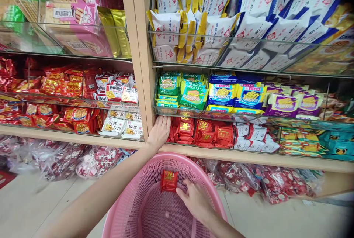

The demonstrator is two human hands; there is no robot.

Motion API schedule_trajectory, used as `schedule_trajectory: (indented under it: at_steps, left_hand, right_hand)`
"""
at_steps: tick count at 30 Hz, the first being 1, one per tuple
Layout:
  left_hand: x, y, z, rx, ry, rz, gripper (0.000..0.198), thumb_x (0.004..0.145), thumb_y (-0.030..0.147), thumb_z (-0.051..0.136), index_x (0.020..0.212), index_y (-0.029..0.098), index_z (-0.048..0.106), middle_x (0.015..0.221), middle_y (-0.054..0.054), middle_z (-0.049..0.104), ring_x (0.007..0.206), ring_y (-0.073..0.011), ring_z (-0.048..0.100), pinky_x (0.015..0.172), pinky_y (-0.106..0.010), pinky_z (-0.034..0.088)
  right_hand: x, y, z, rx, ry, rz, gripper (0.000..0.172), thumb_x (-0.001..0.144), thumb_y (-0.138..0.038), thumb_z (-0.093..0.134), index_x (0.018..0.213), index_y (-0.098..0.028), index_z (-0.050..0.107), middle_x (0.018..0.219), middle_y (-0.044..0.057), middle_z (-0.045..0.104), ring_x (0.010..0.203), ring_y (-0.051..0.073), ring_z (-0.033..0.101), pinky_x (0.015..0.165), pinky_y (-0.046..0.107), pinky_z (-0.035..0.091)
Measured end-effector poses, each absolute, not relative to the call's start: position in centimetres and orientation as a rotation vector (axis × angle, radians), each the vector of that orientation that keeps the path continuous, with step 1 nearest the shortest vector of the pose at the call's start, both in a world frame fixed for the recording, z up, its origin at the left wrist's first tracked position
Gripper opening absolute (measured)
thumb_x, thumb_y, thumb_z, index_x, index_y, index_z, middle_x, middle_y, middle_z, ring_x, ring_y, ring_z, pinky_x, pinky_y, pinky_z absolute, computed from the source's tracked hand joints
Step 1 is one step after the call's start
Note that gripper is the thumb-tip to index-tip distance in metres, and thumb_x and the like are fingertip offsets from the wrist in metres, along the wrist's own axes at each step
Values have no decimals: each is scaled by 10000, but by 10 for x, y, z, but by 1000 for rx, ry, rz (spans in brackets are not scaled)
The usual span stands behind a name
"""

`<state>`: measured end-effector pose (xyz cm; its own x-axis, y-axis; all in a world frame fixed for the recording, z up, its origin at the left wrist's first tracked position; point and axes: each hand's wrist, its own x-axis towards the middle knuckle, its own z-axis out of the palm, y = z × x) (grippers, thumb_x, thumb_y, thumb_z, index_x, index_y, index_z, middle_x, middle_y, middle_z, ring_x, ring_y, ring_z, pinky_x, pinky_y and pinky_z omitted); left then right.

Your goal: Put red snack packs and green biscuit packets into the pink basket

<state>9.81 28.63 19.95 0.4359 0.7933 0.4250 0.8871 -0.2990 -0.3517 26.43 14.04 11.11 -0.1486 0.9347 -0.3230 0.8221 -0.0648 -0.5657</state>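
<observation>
My left hand (pixel 159 132) reaches up to the lower shelf and rests with fingers stretched against the front of a bin of small red snack packets (pixel 186 130). My right hand (pixel 195 200) is inside a pink plastic basket (pixel 132 201) held low in front of me. Its fingers lie just beside a single red packet (pixel 169 180) that sits against the basket's inner wall. Whether the fingers touch the packet is unclear. The right hand's fingers are loosely spread and hold nothing visible.
Wooden shelving (pixel 143 64) with glass-fronted bins holds many snack packs: pink boxes, white-and-yellow bags, blue, green and purple cracker packs, red sweets. Clear plastic bags of red sweets (pixel 91 160) lie on the tiled floor under the shelves.
</observation>
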Motion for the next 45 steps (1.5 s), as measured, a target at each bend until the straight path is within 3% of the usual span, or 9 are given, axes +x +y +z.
schedule_trajectory:
  at_steps: [8, 20, 24, 30, 34, 45]
  left_hand:
    - [104, 289, 200, -2113, -1501, -200, 509, 891, 46, 216, 1372, -73, 334, 1317, -280, 490, 1259, -300, 451, 1090, -428, 319]
    - [102, 272, 190, -2096, -1503, -279, 533, 900, 55, 193, 1423, -25, 259, 1349, -257, 445, 1328, -305, 361, 1094, -453, 318]
    - [101, 273, 189, -2056, -1451, -223, 496, 911, 73, 218, 1384, 25, 358, 1298, -225, 482, 1260, -324, 431, 1032, -456, 371]
    - [101, 279, 192, -2136, -1433, -161, 390, 895, 52, 269, 1167, 43, 549, 1192, -231, 540, 1063, -306, 543, 866, -440, 448]
    - [99, 281, 195, -2181, -1416, -145, 358, 888, 38, 278, 1124, 18, 547, 1033, -223, 592, 930, -288, 571, 783, -419, 458]
    - [92, 288, 207, -2298, -1305, -156, 338, 899, 57, 323, 1182, 93, 505, 1007, -159, 593, 925, -252, 553, 679, -347, 446]
  right_hand:
    - [265, 142, 103, -1939, -2041, 961, 442, 870, -452, 393, 1138, -145, 564, 859, 105, 704, 852, 256, 660, 665, 328, 446]
    - [261, 140, 111, -1926, -2060, 1001, 399, 874, -426, 391, 1102, -141, 552, 818, 102, 701, 821, 256, 662, 668, 332, 449]
    - [262, 140, 106, -1889, -2043, 1024, 418, 876, -438, 386, 1110, -134, 552, 802, 99, 698, 777, 249, 659, 638, 331, 441]
    - [265, 139, 101, -1874, -2033, 1002, 393, 869, -441, 400, 1062, -151, 581, 791, 93, 696, 767, 253, 656, 606, 331, 423]
    - [265, 137, 102, -1881, -1991, 1046, 385, 869, -429, 414, 1070, -146, 580, 800, 90, 696, 764, 232, 656, 614, 317, 444]
    - [267, 142, 111, -1903, -2091, 976, 276, 863, -350, 432, 1012, -171, 581, 781, 72, 711, 710, 217, 663, 567, 295, 409]
